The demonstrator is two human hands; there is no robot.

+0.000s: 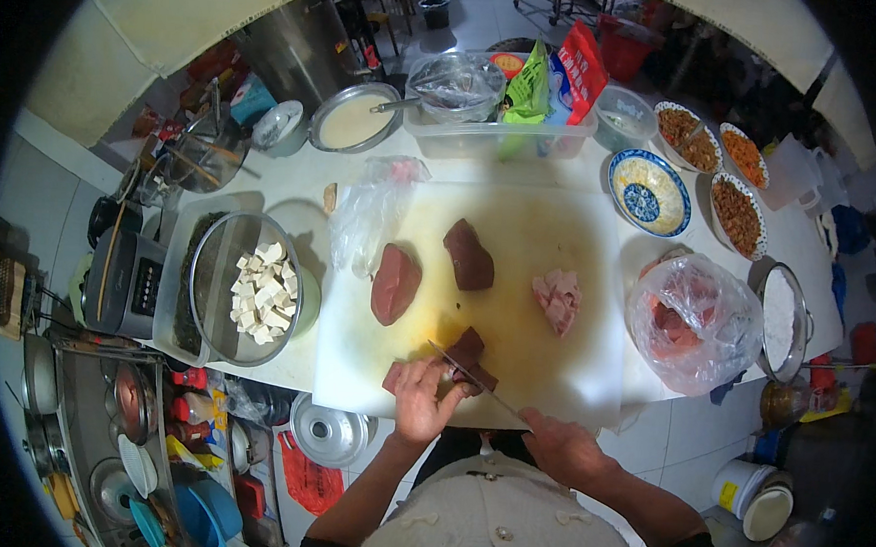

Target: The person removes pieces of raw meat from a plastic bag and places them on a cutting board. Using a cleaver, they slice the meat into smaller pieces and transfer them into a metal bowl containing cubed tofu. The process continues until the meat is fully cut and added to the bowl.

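My right hand [564,444] grips the handle of a kitchen knife [504,404], whose blade slants up to the left across dark red meat, possibly liver. Under the fingers of my left hand [421,397] lies part of that meat, with one end [392,376] showing at the left. Just beyond the blade sits a dark cut piece [468,345]. Farther up the white cutting board [580,382] are two larger dark red pieces, one on the left [396,285] and one in the middle [469,255]. Pale pink meat scraps [557,301] rest at the board's right.
Left of the board, a round strainer [197,278] holds white tofu-like cubes [265,295]. A plastic bag [375,205] overlaps the board's upper left corner. On the right stand a bag-covered container of meat [689,321] and a blue-and-white bowl [648,192]. A plastic bin [488,140] stands behind.
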